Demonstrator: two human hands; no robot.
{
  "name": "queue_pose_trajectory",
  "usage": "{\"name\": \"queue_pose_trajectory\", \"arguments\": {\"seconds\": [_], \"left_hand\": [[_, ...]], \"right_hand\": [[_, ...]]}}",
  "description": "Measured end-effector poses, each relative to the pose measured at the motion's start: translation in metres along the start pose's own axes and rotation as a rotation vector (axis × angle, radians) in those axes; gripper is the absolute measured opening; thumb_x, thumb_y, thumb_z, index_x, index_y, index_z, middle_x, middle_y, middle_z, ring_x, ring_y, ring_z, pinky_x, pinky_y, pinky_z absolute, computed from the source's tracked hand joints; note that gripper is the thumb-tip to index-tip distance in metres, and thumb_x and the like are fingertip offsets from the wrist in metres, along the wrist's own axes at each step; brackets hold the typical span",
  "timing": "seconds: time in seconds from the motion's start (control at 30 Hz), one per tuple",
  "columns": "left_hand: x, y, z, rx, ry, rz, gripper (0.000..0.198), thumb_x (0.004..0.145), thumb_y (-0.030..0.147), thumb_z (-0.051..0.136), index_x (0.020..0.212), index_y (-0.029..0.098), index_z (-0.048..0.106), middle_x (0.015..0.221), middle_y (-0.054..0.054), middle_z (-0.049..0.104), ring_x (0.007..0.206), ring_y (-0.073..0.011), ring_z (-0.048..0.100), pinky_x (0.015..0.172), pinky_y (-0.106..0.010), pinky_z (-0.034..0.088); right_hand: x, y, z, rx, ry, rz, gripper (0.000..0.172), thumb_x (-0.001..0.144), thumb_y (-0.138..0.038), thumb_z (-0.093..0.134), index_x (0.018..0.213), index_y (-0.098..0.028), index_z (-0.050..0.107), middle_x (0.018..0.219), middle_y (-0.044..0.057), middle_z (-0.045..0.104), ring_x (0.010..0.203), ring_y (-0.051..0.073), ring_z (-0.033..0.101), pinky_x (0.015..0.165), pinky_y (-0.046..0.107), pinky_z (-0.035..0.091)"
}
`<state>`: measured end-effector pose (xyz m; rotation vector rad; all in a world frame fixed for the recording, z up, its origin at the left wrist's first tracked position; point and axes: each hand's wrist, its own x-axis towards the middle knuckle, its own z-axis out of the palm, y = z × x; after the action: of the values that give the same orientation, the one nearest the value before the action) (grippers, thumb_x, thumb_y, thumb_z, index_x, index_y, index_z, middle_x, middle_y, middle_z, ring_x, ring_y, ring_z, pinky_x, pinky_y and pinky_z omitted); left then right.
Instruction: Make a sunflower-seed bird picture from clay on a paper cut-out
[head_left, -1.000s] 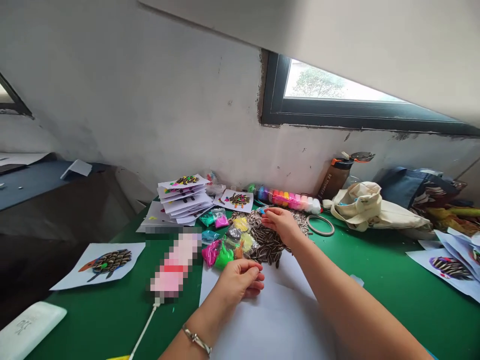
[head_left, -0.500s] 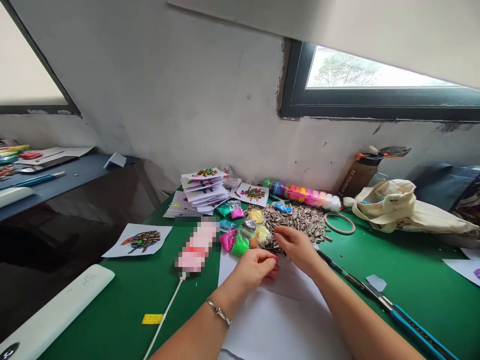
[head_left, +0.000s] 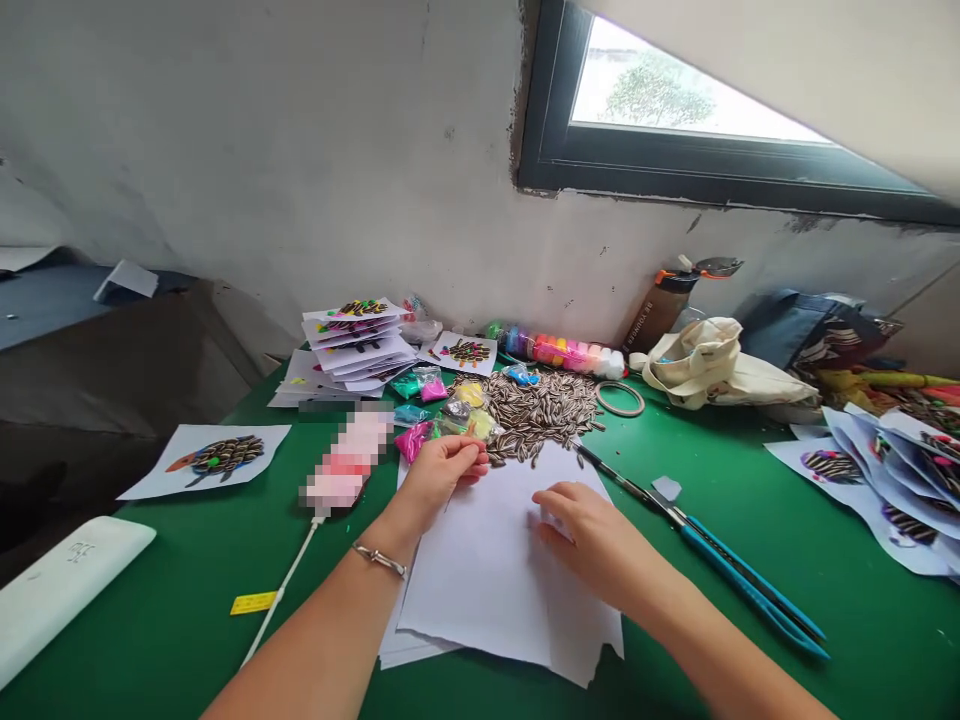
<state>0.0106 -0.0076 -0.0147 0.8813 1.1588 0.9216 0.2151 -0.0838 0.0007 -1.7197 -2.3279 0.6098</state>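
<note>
White paper sheets (head_left: pixel 480 590) lie on the green table, the front edge of the upper one torn at the right. My left hand (head_left: pixel 448 465) is over their upper left part, thumb and fingertips pressed together; whatever they pinch is too small to name. Over the right part of the paper is my right hand (head_left: pixel 574 520), fingers curved and apart, with nothing visible in it. Beyond the hands spreads a pile of striped seeds (head_left: pixel 544 410). Small bags of coloured clay (head_left: pixel 472 400) sit at its left side, partly behind my left hand.
Tweezers with blue handles (head_left: pixel 750 580) lie at the right, near a stack of seed pictures (head_left: pixel 900 470). At the left are a seed picture (head_left: pixel 225 460), a white device (head_left: pixel 67 590) and a cable (head_left: pixel 289 580). A bottle (head_left: pixel 656 310) and cloth bag (head_left: pixel 697 365) stand behind.
The view has shifted right and down. My right hand has moved back from the seeds onto the paper and its fingers have spread. The two hands are farther apart.
</note>
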Motion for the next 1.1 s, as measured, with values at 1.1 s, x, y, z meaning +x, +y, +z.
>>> {"name": "queue_pose_trajectory", "arguments": {"seconds": [1.1], "left_hand": [[0.008,-0.006,-0.001,0.383,0.023,0.234,0.044,0.070,0.050,0.070,0.093,0.013,0.073,0.091,-0.011,0.074,0.081,-0.0230,0.071,0.065,-0.029,0.055]], "right_hand": [[0.002,0.026,0.020,0.062,0.067,0.100,0.036,0.084,-0.005,0.045,0.111,-0.019,0.064,0.094,0.006,0.061,0.090,0.018,0.056,0.076,0.025,0.038]]}}
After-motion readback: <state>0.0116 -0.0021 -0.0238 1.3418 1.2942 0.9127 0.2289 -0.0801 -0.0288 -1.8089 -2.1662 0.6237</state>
